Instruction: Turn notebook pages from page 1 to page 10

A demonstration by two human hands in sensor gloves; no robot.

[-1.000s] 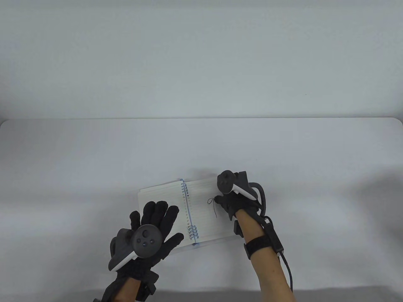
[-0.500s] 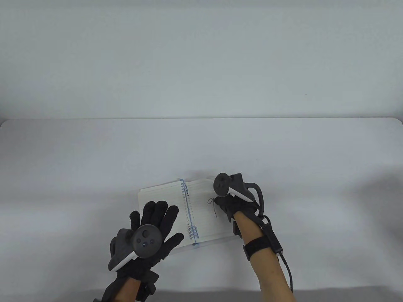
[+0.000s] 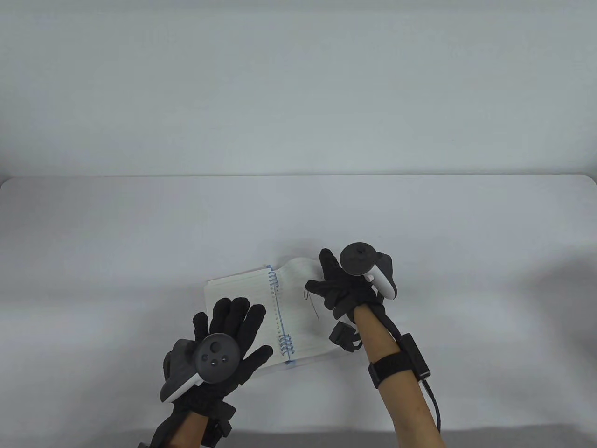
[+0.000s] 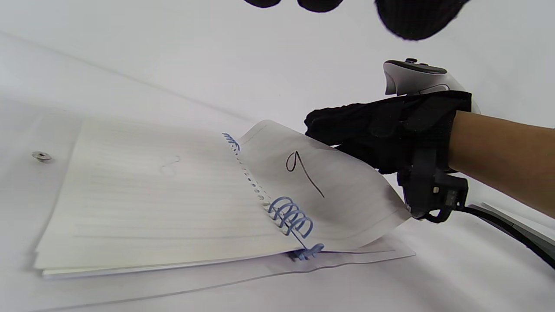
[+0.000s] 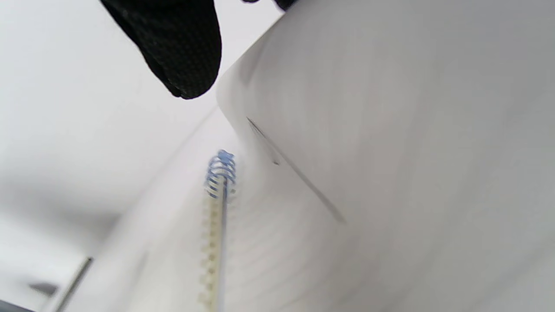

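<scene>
A small notebook (image 3: 261,312) lies open on the white surface (image 3: 419,224), near the front edge. A blue wire spiral (image 4: 291,216) runs down its middle.

The left hand (image 3: 219,347) lies flat on the left side of the notebook. Its fingers are spread wide and they press on the left page (image 4: 160,195). A faint mark shows through that paper. A round dark tracker (image 3: 213,358) sits on the back of this hand.

The right hand (image 3: 343,287) is at the outer edge of the right page (image 4: 321,190). It holds the page with its fingers, and the page is lifted up off the ones below. The page bends in a curve, with its near corner in the air. A big number 9 (image 4: 303,173) is written on it in black ink. How the fingertips grip the paper is hidden behind the page. This hand has a tracker (image 3: 368,266) on its back too, and a black cable (image 3: 431,401) runs down the arm.

In the right wrist view the lifted page fills most of the picture, and one dark fingertip (image 5: 177,47) hangs above it.

A small metal stud (image 4: 41,156) sits on the surface left of the notebook.
</scene>
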